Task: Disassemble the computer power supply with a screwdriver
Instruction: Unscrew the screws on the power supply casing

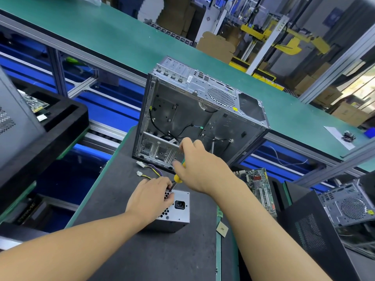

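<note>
Fingers (164,184) of the left hand (151,197) were curled over the upper far corner of the power supply (179,212), gripping the grey box to steady it where it sat on the dark mat (162,256), its socket and vent face turned upward. Just behind that hand, a bundle of coloured cables (154,173) trailed off the unit's far side, with white plugs lying loose on the mat. Right of those fingertips, the screwdriver (179,178) slanted down toward the same corner, its dark shaft meeting the casing beside the grille. From where I stood I could not tell whether the tip sat in a screw head. The right hand (199,166) was wrapped round the yellow-and-green handle, above and a little behind the power supply. Beyond it stood the open computer case (192,110), nearly bare inside, and off to the power supply's right lay a motherboard (261,186). This looked like the opening step, loosening a cover screw with the lid not yet off. Next, I judged, the tip would need seating squarely and pressing down firmly, with the left hand bracing against the twist.
</note>
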Tool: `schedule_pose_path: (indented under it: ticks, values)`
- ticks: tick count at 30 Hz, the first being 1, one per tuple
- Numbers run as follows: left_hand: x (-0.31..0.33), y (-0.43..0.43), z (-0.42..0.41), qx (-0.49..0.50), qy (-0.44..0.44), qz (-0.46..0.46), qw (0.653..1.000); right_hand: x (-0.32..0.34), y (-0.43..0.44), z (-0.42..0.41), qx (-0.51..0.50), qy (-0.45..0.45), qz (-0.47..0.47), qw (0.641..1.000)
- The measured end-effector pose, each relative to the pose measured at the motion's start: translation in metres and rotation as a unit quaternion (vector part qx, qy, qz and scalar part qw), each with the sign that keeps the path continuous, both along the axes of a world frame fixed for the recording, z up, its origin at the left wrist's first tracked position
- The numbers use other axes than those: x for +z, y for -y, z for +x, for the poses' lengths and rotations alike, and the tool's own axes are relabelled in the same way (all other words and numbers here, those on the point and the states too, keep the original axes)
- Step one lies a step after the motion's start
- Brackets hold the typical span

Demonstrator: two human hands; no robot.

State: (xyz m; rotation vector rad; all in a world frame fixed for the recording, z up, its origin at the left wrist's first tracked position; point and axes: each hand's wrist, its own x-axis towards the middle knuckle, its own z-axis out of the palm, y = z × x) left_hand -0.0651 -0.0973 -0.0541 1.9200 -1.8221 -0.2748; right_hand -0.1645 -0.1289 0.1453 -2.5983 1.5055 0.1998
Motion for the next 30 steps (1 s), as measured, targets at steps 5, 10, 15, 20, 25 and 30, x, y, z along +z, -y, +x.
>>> schedule_pose_path:
  ticks: [5, 10, 15, 20, 25, 30]
  values:
    - [-0.0002, -0.0008, -0.0005, 0.004, -0.012, -0.004, 1.0, 0.0016, 0.0017, 0.0009, 0.018, 0.002, -0.004, 1.0]
    - [0.0002, -0.0004, 0.0, 0.003, -0.005, -0.001, 1.0, 0.0054, 0.0034, 0.0016, 0.021, 0.007, 0.072, 0.997]
    - [-0.0005, -0.0009, 0.0, 0.0, -0.009, -0.001, 1.0, 0.0015, 0.0017, 0.0024, -0.007, -0.03, -0.02, 0.999]
    - [-0.0017, -0.0013, 0.0012, -0.003, -0.01, -0.011, 1.0, 0.0026, 0.0026, 0.0004, 0.01, -0.004, 0.014, 1.0]
    - [-0.0004, -0.0024, -0.0011, 0.005, 0.013, -0.032, 0.999, 0.0034, 0.0014, 0.0011, 0.001, 0.006, 0.058, 0.998]
    - [-0.0036, -0.0015, 0.001, 0.0, 0.003, -0.02, 1.0, -0.001, -0.0003, 0.0009, -0.004, -0.032, -0.051, 0.998]
